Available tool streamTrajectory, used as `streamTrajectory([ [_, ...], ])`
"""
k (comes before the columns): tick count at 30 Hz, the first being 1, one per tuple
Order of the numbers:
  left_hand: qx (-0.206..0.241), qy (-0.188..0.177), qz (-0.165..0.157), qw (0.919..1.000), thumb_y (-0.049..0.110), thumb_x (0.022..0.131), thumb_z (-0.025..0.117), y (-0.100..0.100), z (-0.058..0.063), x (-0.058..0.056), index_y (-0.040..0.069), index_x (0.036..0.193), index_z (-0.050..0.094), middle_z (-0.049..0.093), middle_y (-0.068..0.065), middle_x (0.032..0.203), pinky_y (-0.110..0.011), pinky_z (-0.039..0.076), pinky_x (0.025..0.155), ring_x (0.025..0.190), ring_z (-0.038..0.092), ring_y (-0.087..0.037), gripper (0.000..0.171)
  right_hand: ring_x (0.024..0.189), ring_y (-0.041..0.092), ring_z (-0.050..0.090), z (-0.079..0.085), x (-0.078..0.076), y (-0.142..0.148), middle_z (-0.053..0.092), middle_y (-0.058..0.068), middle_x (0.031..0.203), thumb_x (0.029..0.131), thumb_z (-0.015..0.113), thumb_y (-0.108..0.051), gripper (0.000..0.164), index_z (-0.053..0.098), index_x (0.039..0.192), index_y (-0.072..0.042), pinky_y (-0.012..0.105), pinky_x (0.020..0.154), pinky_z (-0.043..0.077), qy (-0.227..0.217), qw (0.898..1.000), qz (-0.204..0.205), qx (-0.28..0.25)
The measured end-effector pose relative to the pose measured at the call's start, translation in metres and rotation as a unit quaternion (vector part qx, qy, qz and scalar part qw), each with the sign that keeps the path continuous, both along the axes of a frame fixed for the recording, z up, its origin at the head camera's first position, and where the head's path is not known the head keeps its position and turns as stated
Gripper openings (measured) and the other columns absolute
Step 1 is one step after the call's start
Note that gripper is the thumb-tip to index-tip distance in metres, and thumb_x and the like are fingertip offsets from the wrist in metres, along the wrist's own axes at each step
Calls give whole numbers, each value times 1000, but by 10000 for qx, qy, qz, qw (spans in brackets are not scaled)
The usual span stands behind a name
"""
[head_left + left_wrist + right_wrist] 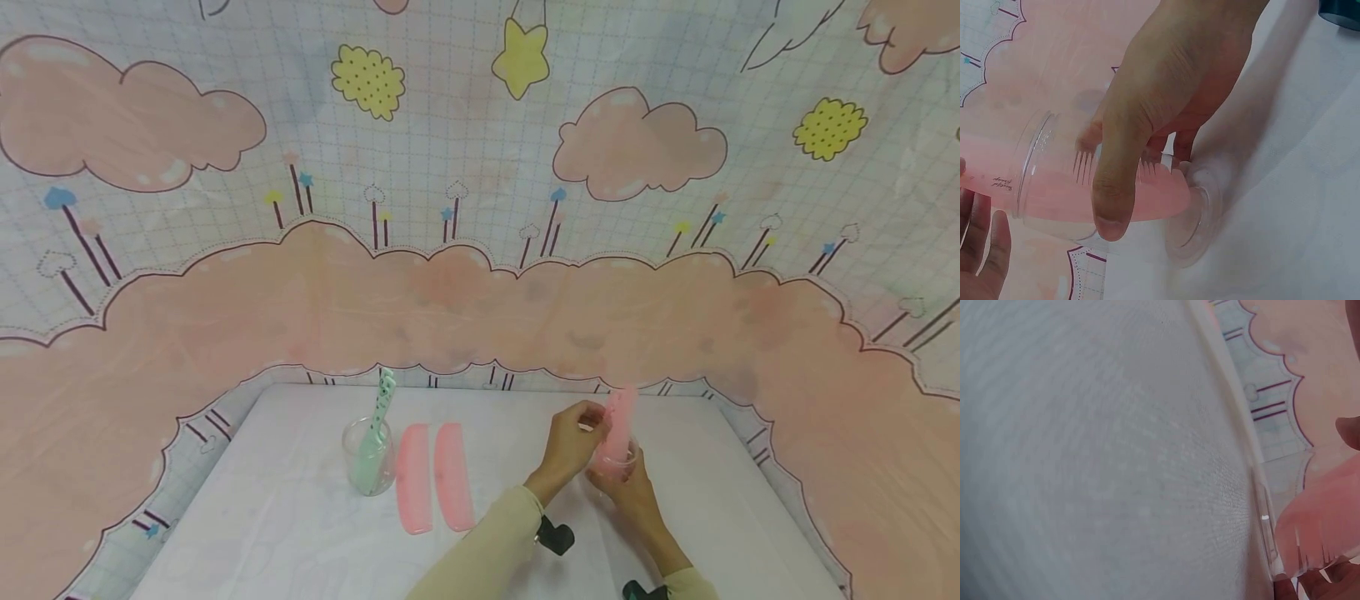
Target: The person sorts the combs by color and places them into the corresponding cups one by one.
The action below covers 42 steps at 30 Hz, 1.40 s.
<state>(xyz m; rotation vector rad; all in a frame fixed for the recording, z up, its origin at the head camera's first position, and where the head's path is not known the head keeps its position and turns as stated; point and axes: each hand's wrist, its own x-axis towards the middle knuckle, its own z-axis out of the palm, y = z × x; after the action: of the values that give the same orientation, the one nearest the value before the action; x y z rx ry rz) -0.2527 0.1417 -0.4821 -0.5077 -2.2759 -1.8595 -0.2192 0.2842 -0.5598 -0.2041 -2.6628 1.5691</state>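
In the head view, a pink comb (619,418) stands in a clear plastic jar (628,463) at the right of the table. My left hand (573,440) pinches the comb's upper part. My right hand (628,492) grips the jar low down. The left wrist view shows the right hand (1166,100) wrapped round the jar (1038,156), its thumb across the wall. The comb's teeth show through the wall, and left-hand fingers (985,244) are beside the comb's handle. In the right wrist view, the comb (1319,519) is partly cut off.
Two more pink combs, one (414,479) left of the other (453,475), lie side by side on the white table (300,533). Left of them stands another clear jar (352,454) holding a green comb (381,400) with a spotted handle. A patterned cloth (450,308) hangs behind.
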Motion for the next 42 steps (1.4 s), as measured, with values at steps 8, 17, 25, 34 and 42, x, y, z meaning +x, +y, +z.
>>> streamTrajectory([
  [8,-179,-21,20,9998,16,92,68,0,-5,0,10,102,71,71,-1,94,-14,51,78,84,59,1,12,139,47,35,-1,0,0,26,31,154,84,76,-39,108,4,155,-3,62,108,38,94,9999,35,-75],
  [17,-188,-26,-3,9998,15,91,69,-3,-9,-1,14,100,69,69,3,90,-14,51,76,82,58,2,10,141,46,32,-1,0,1,23,31,155,83,75,-44,112,0,156,-3,62,111,35,-97,9999,-19,-40],
  [25,-216,95,8,9997,16,91,68,-10,-2,1,14,102,69,69,2,93,-15,52,78,85,60,0,11,140,44,34,0,-1,-1,27,29,154,83,75,-45,108,5,155,-6,62,110,35,-138,9998,-95,-86],
  [34,-8,561,104,9984,13,90,68,-24,9,4,7,101,69,71,-6,90,-16,54,73,83,64,-5,13,137,43,38,-1,0,-1,33,28,150,82,77,-43,106,9,154,-6,62,110,34,-126,9998,-93,-87],
  [42,192,733,73,9971,14,90,68,-40,24,11,10,102,69,72,-6,92,-17,54,73,84,65,-5,12,136,42,38,0,-1,-1,34,27,149,83,77,-38,105,8,154,-4,60,110,35,-180,9995,-109,-246],
])
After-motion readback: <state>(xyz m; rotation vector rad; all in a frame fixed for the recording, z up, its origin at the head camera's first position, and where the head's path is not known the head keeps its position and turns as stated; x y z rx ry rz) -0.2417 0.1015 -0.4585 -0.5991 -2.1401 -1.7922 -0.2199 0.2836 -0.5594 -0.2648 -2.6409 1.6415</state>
